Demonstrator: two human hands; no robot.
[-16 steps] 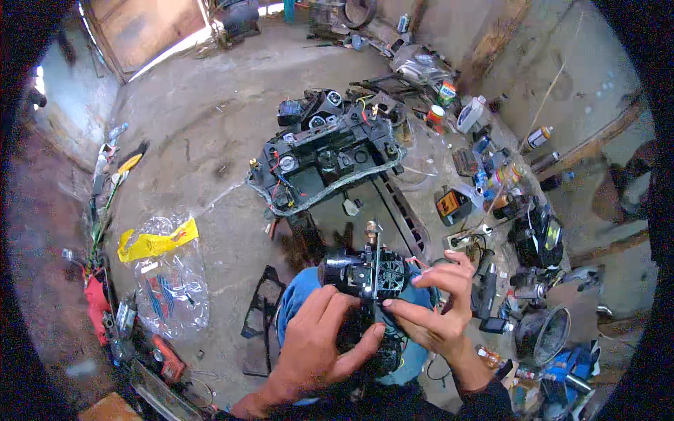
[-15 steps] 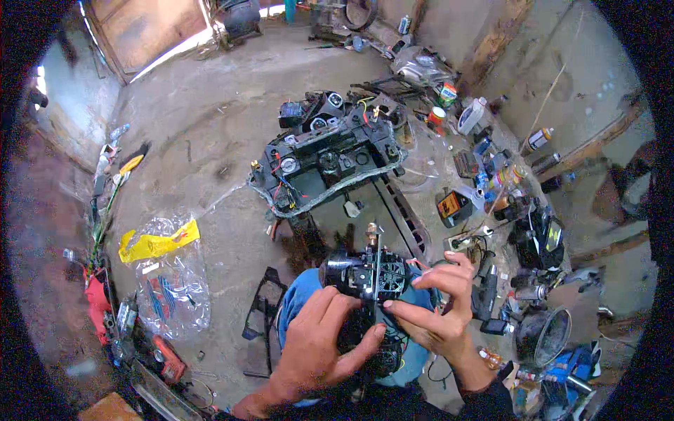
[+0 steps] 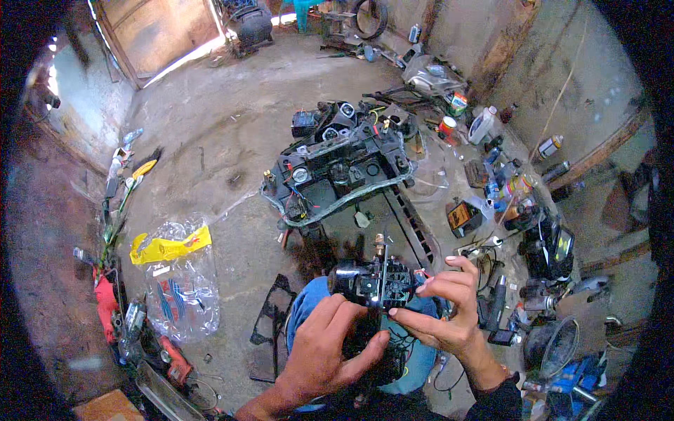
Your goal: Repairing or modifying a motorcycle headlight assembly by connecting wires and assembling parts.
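Note:
A black mechanical assembly with a metal plate, a brass-coloured fitting and a latticed part (image 3: pixel 368 281) rests over my blue-clad lap (image 3: pixel 305 298). My left hand (image 3: pixel 326 351) grips it from the lower left, thumb along the near side, fingertips partly hidden. My right hand (image 3: pixel 453 312) holds its right side, thumb and fingertips at the latticed part, beside a thin reddish wire. Ahead on the floor lies a large black housing with wires and a silvery sealed edge (image 3: pixel 340 172). A flat black frame (image 3: pixel 270 316) lies left of my lap.
A clear bag with a yellow band (image 3: pixel 172 245) lies at left, by an orange-red tool (image 3: pixel 175 361). Along the right stand several bottles, a dark-labelled container (image 3: pixel 463 217), a glue-gun-like tool (image 3: pixel 497 309) and a metal pot (image 3: pixel 551 347). A door (image 3: pixel 168 38) is at the back left.
The whole scene sits slightly lower and further right as my view shifts. My hands and the assembly keep nearly the same grip and arrangement.

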